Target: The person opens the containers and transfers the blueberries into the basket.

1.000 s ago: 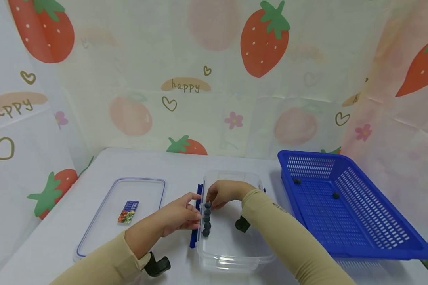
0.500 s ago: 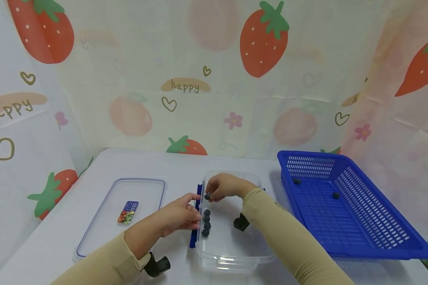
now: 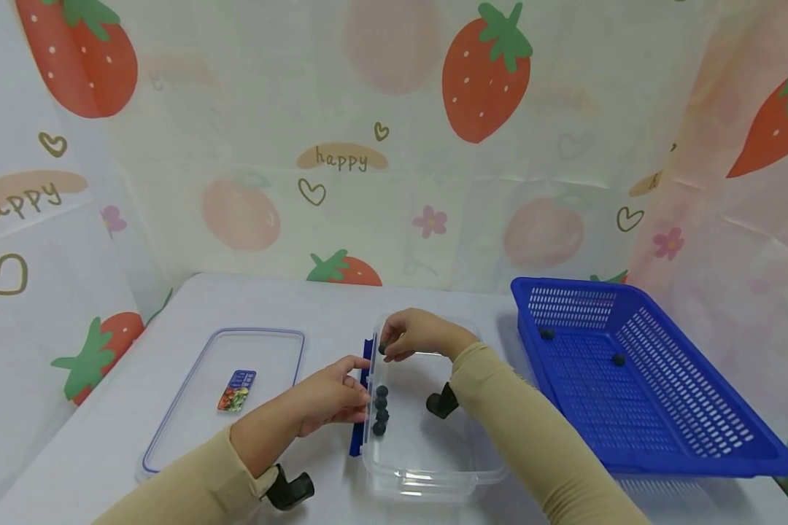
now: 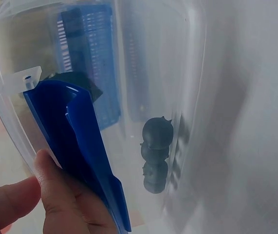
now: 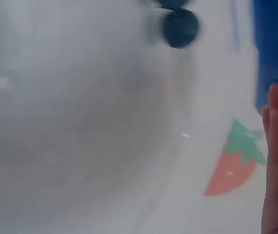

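In the head view my right hand (image 3: pixel 420 335) pinches a blueberry (image 3: pixel 383 348) between thumb and fingers, at the far left corner of a clear plastic container (image 3: pixel 433 459). Nearer the front, a short row of several blueberries (image 3: pixel 381 410) lies along the container's left wall. My left hand (image 3: pixel 328 397) rests its fingers against that wall from outside, by the blue latch (image 3: pixel 356 440). Seen from the left wrist, the fingertips touch the flipped-out latch (image 4: pixel 83 131), and the row of blueberries (image 4: pixel 157 136) shows through the plastic.
A blue basket (image 3: pixel 696 467) stands on the right, with a few blueberries (image 3: pixel 619 360) on its floor. To the left lies a clear lid (image 3: pixel 171 408) with a blue-edged seal and a printed label (image 3: pixel 236 390). A patterned curtain hangs behind the white table (image 3: pixel 328 306).
My right hand has lifted the far blueberry of the row and carried it away from me along the left wall to the far corner. The left hand has stayed in place.
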Demonstrator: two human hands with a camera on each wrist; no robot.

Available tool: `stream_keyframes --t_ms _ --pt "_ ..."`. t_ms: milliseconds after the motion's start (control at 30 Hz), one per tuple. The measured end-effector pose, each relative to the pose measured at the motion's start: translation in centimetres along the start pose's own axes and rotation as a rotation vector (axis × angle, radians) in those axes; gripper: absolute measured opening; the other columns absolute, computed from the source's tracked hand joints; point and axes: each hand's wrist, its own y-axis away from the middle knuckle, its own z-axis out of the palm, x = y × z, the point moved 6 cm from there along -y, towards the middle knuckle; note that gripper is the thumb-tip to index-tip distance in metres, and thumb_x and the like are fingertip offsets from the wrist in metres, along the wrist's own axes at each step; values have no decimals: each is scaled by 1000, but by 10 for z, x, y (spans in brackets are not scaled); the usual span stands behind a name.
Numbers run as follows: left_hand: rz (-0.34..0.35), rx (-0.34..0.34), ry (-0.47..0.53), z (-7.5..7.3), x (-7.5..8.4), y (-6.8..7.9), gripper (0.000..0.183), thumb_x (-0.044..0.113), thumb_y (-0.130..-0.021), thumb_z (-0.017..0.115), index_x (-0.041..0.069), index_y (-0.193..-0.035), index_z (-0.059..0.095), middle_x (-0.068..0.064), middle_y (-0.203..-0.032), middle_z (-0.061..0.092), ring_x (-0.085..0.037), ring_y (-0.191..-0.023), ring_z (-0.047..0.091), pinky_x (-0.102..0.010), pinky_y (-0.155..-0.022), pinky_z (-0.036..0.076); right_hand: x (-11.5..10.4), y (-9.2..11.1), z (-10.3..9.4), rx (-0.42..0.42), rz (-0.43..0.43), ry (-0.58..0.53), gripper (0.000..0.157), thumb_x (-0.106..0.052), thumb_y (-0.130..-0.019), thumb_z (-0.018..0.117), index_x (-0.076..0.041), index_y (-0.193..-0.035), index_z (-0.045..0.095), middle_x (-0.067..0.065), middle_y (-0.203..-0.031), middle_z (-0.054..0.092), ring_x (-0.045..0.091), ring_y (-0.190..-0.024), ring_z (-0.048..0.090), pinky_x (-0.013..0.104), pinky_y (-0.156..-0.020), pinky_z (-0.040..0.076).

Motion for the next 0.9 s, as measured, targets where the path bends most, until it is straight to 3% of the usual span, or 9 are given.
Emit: stream_keyframes --t_ms 400,600,900 --pt "-9 2 0 0 -1 -1 56 3 -88 56 13 -137 32 -13 -91 54 -20 -72 60 -29 -70 55 -19 16 -34 48 -60 -9 11 -7 -83 66 -5 -93 61 8 -88 66 28 -89 65 30 -75 54" --pt "11 -6 1 0 0 -1 56 2 -87 57 12 -137 32 -13 -91 54 -20 -72 59 -29 -69 55 -23 38 -71 106 -79 10 12 -6 -84 64 -2 -95 60 12 -91 64 33 -93 63 31 -77 54" --pt "18 -11 -1 0 -2 -3 57 3 -87 57 12 -137 31 -12 -90 54 -19 -72 60 -29 -69 55 -3 81 -132 212 -91 -43 21 -5 -86 61 4 -104 54 18 -98 59 22 -90 65 43 -86 49"
